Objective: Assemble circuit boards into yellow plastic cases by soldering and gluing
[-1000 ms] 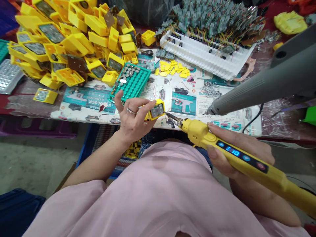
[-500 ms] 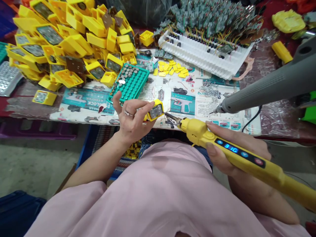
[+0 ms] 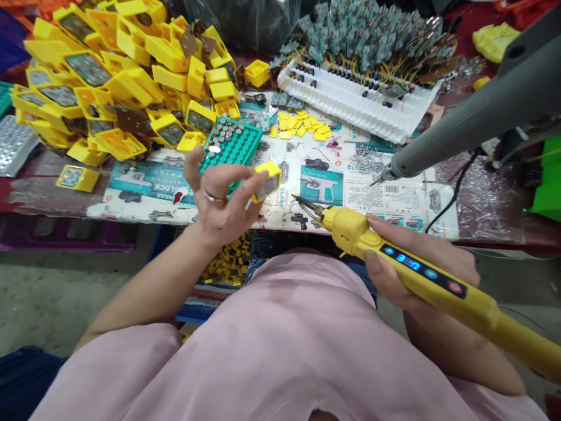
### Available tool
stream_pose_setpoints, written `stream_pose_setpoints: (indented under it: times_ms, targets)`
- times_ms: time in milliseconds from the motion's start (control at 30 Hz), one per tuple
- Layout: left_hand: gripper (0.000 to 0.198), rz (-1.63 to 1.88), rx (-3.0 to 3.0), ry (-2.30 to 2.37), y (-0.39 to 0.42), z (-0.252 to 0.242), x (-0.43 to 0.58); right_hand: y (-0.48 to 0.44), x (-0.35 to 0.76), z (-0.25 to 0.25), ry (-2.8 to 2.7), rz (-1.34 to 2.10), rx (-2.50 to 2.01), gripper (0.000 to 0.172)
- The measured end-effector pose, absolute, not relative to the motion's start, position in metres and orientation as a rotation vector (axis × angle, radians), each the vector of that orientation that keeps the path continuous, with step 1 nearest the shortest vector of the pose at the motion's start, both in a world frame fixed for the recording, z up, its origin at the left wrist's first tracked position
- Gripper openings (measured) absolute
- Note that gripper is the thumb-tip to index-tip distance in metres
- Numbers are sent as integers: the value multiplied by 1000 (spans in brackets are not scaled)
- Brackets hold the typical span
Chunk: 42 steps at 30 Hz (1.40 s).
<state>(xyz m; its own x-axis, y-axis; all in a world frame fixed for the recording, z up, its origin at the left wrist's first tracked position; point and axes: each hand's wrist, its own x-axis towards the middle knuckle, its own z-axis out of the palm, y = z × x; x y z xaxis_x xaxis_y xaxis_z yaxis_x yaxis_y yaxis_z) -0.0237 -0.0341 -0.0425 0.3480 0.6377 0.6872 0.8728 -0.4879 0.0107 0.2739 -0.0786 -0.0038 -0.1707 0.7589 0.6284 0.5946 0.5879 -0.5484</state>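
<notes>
My left hand (image 3: 225,202) pinches a small yellow plastic casing (image 3: 268,181) with a grey panel set in its face. It is held above the printed cardboard (image 3: 284,213), a little in front of a green tray (image 3: 239,143) dotted with round metal pieces. My right hand (image 3: 407,263) is wrapped around a yellow soldering iron (image 3: 421,269) with a lit blue display. The iron's dark tip points left toward the casing, with a gap between them. Beside it a grey electric screwdriver (image 3: 456,128) slants in from the upper right, its bit over the cardboard.
A big heap of yellow casings (image 3: 127,76) fills the left back. Small yellow tabs (image 3: 302,124) lie mid-table. A white ribbed tray (image 3: 337,99) with wired parts stands behind, near loose screws (image 3: 368,159). Below the table edge, a blue crate (image 3: 193,310) holds more yellow pieces.
My left hand has drawn the yellow casing left and slightly up, away from the iron's tip. My right hand with the soldering iron has hardly moved.
</notes>
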Motion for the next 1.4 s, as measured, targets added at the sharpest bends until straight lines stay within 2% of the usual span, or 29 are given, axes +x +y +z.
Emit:
stream_pose_setpoints:
  times_ms: [100, 167, 300, 467, 633, 833, 1000, 1167, 1400]
  targets:
    - [31, -859, -2244, -1411, -16, -31, -23, -82, 280, -4, -1872, 101, -1078, 41]
    - [26, -660, -2439, -1418, -4, -28, -16, -85, 284, -5, -1841, 95, -1168, 39]
    - [40, -253, -2911, -1210, 15, -21, 0, -89, 295, -12, -1825, 43, -1205, 42]
    - [41, -497, -2627, -1470, 14, -12, -1, -91, 307, -22, -1789, 2, -1266, 43]
    - [46, -670, -2619, -1643, -6, -32, -7, -91, 307, -23, -1771, 68, -1281, 43]
    - [45, -717, -2618, -1780, -19, -48, -10, -90, 304, -24, -1778, 59, -1242, 41]
    - [46, -736, -2628, -1730, -21, -49, -8, -91, 295, -15, -1737, 161, -1253, 36]
    - [44, -728, -2628, -1725, -24, -46, -4, -87, 293, -12, -1813, 119, -1156, 31]
    - [38, -702, -2560, -1682, -28, -42, 3, -86, 291, -12, -1823, 197, -1106, 39]
